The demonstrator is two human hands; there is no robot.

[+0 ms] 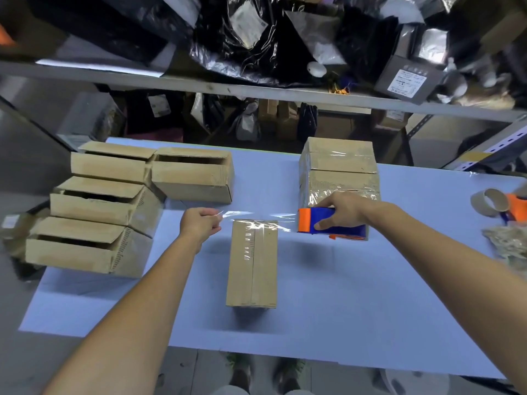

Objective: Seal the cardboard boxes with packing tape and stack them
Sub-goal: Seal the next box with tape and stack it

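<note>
Stretching tape (236,214): two hands (199,225) (346,209), one dispenser (333,225).

Place: packing and dispatch stockroom. Evidence: metal shelf (199,84) across top of frame, heaped with black mailer bags (256,52) and a labelled parcel (405,79), upper right. Cartons (285,121) on the level below. Blue table (342,295), centre, with open boxes (94,243) at left and taped boxes (339,163) stacked right of centre. Dispenser (330,223) with tape (256,222) drawn out. Tape rolls (489,205), right edge.
</note>
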